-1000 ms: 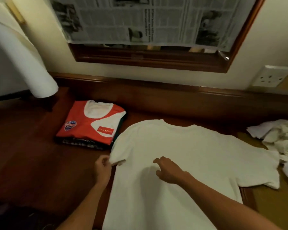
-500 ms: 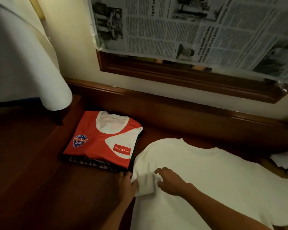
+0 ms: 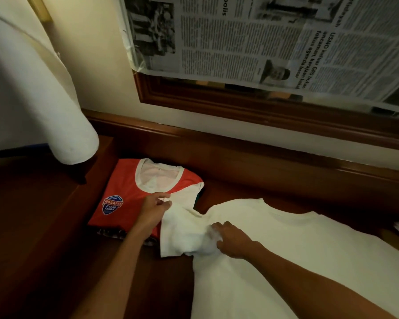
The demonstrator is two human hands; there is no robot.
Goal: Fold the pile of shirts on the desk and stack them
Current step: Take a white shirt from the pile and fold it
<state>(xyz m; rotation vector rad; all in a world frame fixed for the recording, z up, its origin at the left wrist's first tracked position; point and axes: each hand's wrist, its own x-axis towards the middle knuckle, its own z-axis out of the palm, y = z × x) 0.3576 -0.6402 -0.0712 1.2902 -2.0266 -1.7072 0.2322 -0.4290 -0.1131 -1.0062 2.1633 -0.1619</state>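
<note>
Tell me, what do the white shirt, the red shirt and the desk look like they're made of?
White shirt: soft matte knit, probably cotton; it creases and bunches under the hands.
Red shirt: smoother, with a slight sheen and a printed badge, likely a synthetic sports jersey, though I can't be sure.
Desk: dark reddish-brown wood or veneer with a glossy varnish that shows soft reflections.

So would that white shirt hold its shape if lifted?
Probably not: the white shirt looks floppy, its sleeve crumpling where the left hand pinches it. It is likely light, and may slide on the polished desk.
</note>
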